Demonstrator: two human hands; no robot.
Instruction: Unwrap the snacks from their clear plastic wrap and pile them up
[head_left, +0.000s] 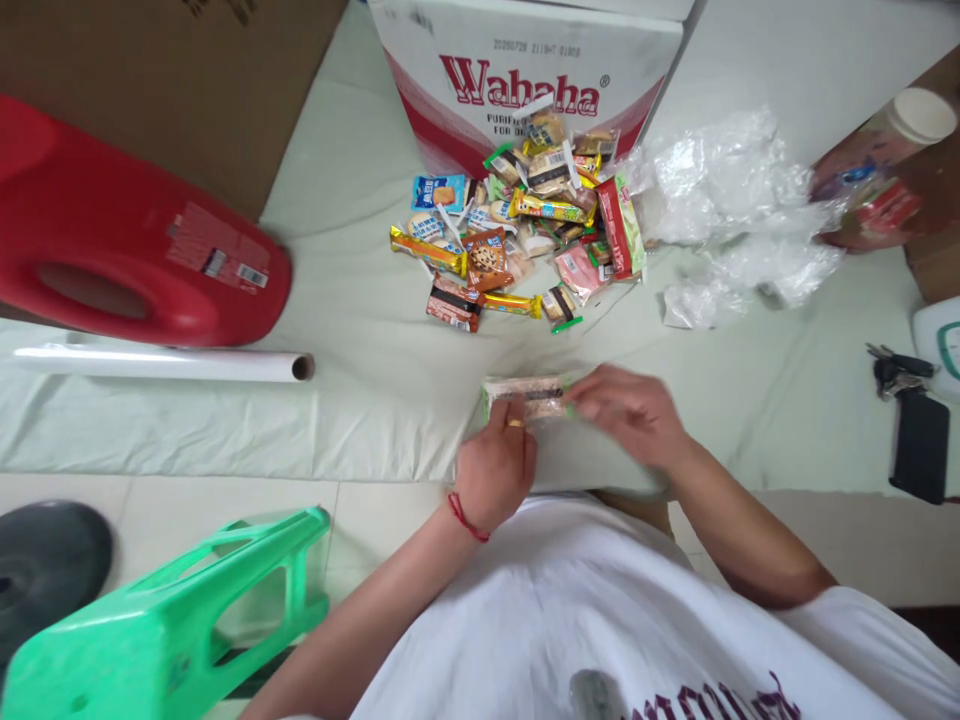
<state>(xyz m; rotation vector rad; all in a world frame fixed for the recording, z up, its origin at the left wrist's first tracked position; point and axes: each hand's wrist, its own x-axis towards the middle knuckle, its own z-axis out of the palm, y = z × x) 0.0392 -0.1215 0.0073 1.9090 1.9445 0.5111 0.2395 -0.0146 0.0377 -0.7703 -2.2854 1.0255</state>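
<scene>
A snack packet (541,396) in clear wrap with green ends lies flat near the table's front edge. Pale pieces and a dark band show through its film. My left hand (497,462), with a ring and a red cord at the wrist, presses its fingers onto the packet's left part. At the packet's right end, the fingertips of my right hand (634,412) are pinched together on the edge; they are slightly blurred. Beyond the hands, a pile of wrapped snacks (551,207) is heaped against a white and red carton (525,60).
Crumpled clear plastic (720,200) lies at the back right, beside a lidded jar (885,170). A red jug (142,230) and a white roll (165,364) are on the left. Keys (896,368) and a black phone-like object (919,445) sit far right. A green stool (172,620) stands below.
</scene>
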